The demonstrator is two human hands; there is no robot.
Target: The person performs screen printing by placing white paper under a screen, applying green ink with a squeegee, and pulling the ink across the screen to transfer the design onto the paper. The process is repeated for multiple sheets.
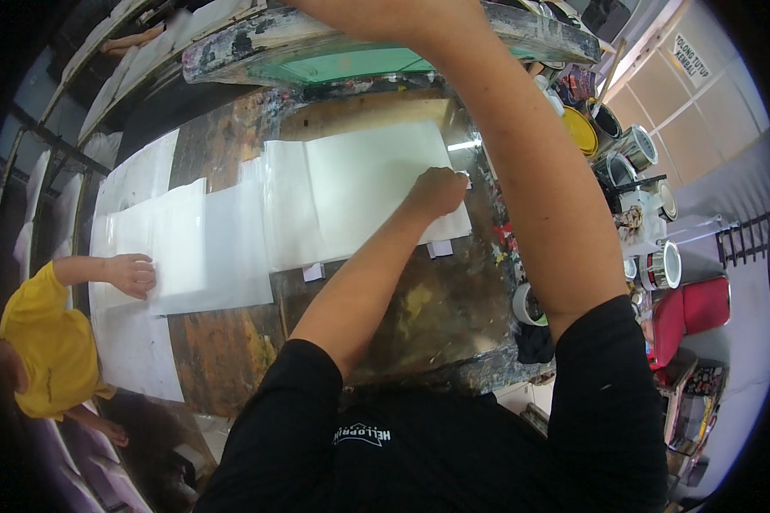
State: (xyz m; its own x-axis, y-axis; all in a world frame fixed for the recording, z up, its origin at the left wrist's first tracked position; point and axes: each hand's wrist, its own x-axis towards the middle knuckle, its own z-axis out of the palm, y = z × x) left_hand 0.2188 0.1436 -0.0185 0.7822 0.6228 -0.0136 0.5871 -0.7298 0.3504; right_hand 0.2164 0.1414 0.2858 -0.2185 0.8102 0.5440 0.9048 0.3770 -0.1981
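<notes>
A white sheet [368, 184] lies flat on the stained wooden table [402, 333], with small white tabs [441, 249] along its edges. My left hand [439, 191] is closed at the right edge of this sheet, fingers curled down beside a tab. Above, my right arm reaches up to the screen frame [231, 53], a paint-marked wooden frame with green mesh [342, 65] that stands raised over the far table side. My right hand [402, 15] is at that frame, its fingers cut off by the picture's upper edge.
At the left a co-worker in a yellow shirt [50, 338] rests a hand [131, 275] on overlapping white sheets [137, 342]. Paint cans [660, 265] crowd the right side, near a red chair [691, 316]. Drying racks [27, 171] line the left. A tape roll [529, 305] sits at the table's right edge.
</notes>
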